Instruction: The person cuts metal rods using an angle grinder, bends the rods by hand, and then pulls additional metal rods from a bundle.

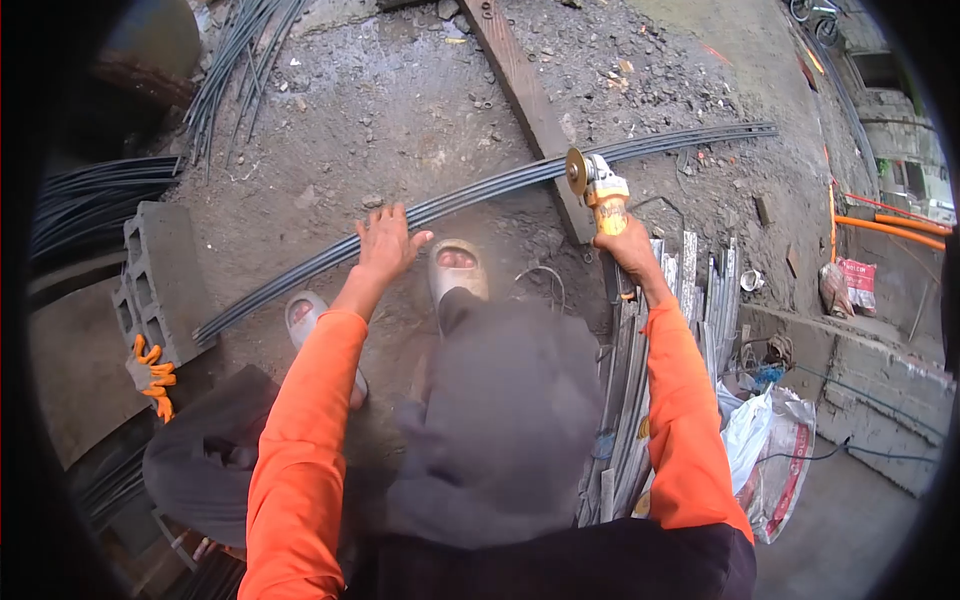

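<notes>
Our right hand (628, 248) grips an angle grinder (609, 208), disc (577, 172) by the long rods (480, 193). Our left hand (386, 245) spreads beside them, contact unclear.

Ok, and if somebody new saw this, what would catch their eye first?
Probably the yellow angle grinder in the right hand, its disc close to where the bundled rods cross the wooden beam. Next, the bright orange sleeves reaching up from the bottom, with the left hand spread over the rods. At far left, an orange glove stands out beside a concrete block.
</notes>
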A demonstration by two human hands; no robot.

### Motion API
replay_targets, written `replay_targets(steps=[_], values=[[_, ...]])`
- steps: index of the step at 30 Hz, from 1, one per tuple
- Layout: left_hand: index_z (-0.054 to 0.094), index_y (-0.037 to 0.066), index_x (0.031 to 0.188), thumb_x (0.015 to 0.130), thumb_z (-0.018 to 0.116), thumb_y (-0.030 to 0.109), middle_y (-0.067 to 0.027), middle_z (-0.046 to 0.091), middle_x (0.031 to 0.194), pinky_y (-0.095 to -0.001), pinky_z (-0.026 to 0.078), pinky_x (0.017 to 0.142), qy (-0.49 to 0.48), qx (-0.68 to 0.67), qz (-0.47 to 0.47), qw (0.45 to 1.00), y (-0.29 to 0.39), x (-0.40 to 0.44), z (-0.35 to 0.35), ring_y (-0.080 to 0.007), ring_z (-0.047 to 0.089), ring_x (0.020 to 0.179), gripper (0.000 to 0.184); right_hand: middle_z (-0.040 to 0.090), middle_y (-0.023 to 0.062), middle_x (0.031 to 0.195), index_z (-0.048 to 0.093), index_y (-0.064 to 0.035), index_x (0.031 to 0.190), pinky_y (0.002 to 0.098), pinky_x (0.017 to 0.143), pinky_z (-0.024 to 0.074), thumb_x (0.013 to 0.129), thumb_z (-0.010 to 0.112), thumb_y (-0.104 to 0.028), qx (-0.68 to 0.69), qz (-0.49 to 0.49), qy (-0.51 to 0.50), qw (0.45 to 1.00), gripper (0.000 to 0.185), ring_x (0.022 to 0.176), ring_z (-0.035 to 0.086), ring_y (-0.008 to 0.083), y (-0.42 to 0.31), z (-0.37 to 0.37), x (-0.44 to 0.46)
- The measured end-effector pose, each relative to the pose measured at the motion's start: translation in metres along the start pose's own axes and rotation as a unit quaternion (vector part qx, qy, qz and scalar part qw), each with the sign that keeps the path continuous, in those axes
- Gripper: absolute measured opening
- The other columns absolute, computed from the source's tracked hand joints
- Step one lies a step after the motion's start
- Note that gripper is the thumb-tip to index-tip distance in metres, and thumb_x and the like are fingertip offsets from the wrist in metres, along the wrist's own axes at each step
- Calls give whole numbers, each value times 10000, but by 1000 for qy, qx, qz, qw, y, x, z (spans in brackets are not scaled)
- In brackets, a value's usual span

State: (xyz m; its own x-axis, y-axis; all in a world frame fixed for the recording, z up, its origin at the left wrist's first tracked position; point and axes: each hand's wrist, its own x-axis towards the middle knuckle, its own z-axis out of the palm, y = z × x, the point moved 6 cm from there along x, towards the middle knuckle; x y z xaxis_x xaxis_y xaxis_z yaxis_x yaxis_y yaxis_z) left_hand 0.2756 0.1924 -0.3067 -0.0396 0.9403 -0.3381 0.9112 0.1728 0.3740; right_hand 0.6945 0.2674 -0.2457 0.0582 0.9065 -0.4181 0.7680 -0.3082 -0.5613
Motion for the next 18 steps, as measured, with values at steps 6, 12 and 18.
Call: replay_targets(steps=[6, 12, 18], values=[[527, 3, 1251, 903, 670, 536, -206, 626, 1248, -624, 391, 1026, -31, 25, 21, 999, 2, 33, 28, -389, 547, 1242, 652, 721, 169, 905, 666, 43, 998, 370, 761, 538, 634, 809, -250, -15, 7, -62, 998, 488, 827, 703, 274, 4, 14, 63], [541, 31, 1030, 884, 662, 593, -215, 692, 919, -522, 549, 726, -48, 20, 66, 996, -22, 46, 35, -440, 684, 858, 593, 723, 158, 894, 659, 45, 1009, 363, 729, 543, 636, 815, -247, -79, 17, -85, 993, 498, 798, 701, 255, -15, 15, 80], [534, 35, 959, 872, 674, 598, -205, 704, 875, -506, 573, 706, -7, 35, 80, 996, -20, 49, 36, -425, 700, 820, 586, 717, 157, 898, 650, 54, 1020, 365, 724, 539, 634, 809, -236, -53, 15, -86, 995, 508, 786, 689, 257, -1, 21, 89]])
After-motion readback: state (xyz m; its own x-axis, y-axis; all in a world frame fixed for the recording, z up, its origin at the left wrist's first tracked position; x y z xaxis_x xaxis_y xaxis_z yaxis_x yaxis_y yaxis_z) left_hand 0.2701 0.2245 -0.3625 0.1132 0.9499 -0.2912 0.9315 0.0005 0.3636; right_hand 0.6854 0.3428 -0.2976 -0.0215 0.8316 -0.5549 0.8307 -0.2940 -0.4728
